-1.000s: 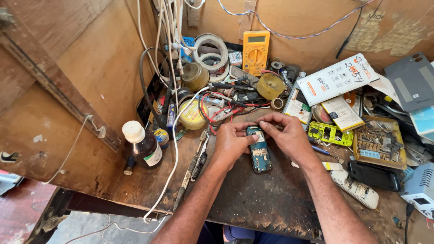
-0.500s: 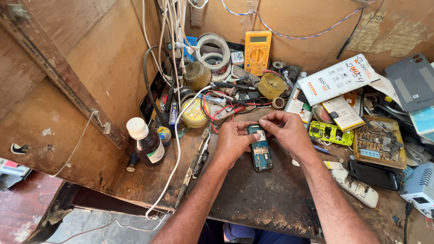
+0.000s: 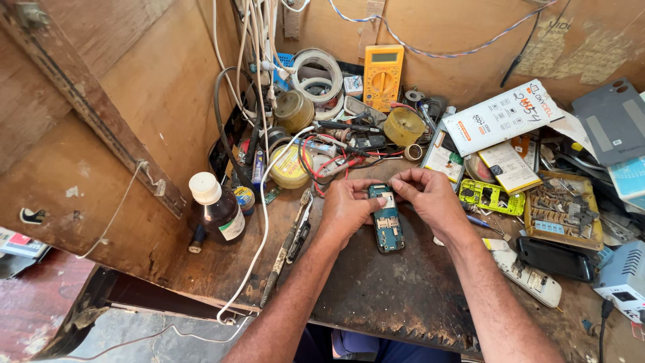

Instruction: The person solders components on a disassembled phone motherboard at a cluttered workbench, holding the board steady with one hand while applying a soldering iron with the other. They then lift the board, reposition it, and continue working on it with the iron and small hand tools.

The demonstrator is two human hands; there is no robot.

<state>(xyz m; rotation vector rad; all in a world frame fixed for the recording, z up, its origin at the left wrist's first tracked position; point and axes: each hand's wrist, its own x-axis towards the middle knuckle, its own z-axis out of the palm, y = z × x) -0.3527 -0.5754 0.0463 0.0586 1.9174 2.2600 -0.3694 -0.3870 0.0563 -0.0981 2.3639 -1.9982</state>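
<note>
Head view: blue phone board (image 3: 388, 220) flat on dark mat (image 3: 396, 296), centre of bench, back shell already off. Left hand (image 3: 347, 210) and right hand (image 3: 430, 199) curled, fingertips pinching its far end. Reassembly seemingly undone; yellow-green phone frame (image 3: 490, 197) lying apart, right.

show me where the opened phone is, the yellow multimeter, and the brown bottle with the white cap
opened phone (image 3: 388, 228): head view, on its bare blue circuit board.
yellow multimeter (image 3: 383, 75): head view, on its round dial.
brown bottle (image 3: 220, 214): head view, on its dark glass body, below the white cap.
</note>
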